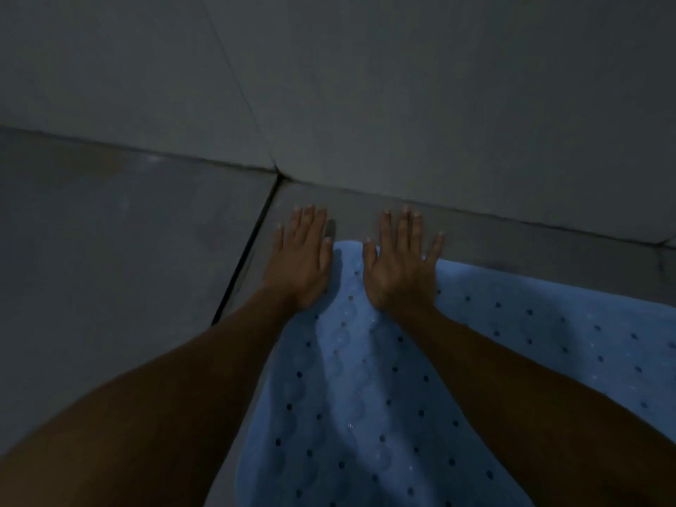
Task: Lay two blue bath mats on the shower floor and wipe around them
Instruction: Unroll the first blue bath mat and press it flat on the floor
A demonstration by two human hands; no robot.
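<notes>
- Left hand (300, 258) and right hand (400, 263): flat, fingers straight, pressing far end of blue bath mat (351, 389), fingertips on gray floor (120, 250).
- Mat: pale blue, dotted with holes, along floor's far edge by the wall (402, 86).

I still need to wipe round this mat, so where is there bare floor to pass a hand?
Bare tile runs in a strip between the blue mat's far edge and the wall, widest toward the right. Left of the dark floor joint lies a broad bare slab. It is crowded at the mat's far corner, where the left hand and right hand press flat.
</notes>
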